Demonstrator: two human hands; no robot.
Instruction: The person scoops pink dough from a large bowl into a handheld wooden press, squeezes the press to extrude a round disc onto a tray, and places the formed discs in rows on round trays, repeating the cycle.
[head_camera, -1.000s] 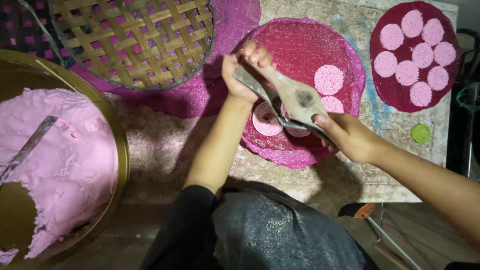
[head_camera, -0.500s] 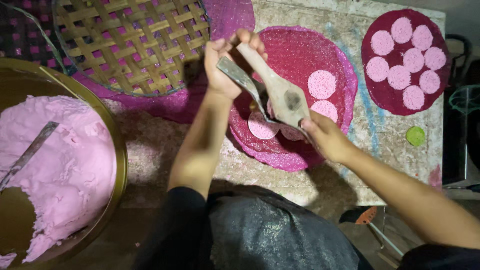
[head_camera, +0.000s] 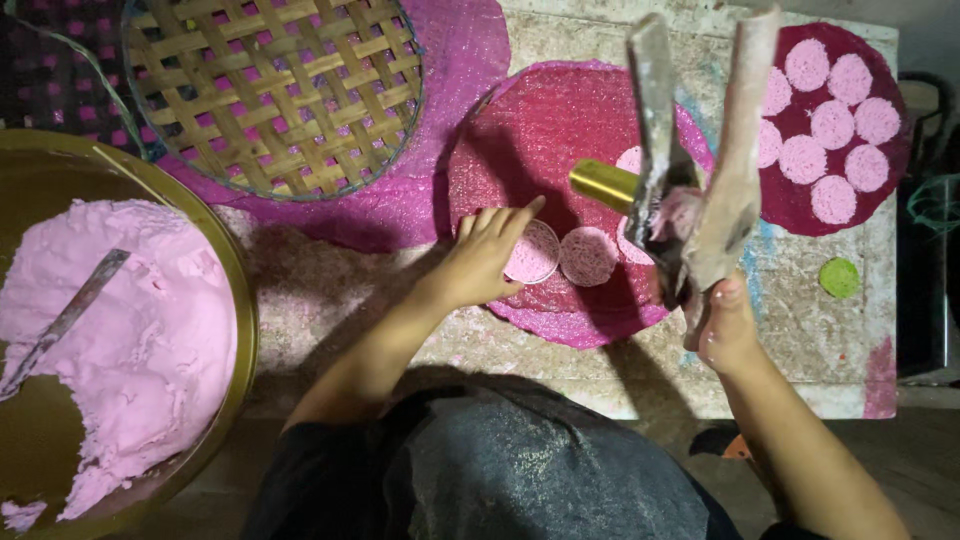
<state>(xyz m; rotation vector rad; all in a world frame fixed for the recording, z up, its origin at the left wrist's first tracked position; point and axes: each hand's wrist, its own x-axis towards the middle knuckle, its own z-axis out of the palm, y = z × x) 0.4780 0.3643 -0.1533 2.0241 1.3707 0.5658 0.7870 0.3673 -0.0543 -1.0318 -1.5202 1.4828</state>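
A left hand (head_camera: 478, 262) pressed flat, gripping nothing, on a pink dough disc (head_camera: 531, 251); the right hand (head_camera: 724, 325) gripped a two-armed wooden press (head_camera: 700, 150). Nine discs filled the far dark-red round mat (head_camera: 890, 180); much pink dough (head_camera: 130, 340) remained.

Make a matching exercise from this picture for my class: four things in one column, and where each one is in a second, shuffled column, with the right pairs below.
Things:
1. pink dough
2. woven bamboo tray
3. left hand
4. wooden press

Places:
A. top left, on a pink sheet
B. raised in the right hand
C. in the big brass bowl at left
D. touching a pink disc on the middle red mat

Pairs: 1-C, 2-A, 3-D, 4-B
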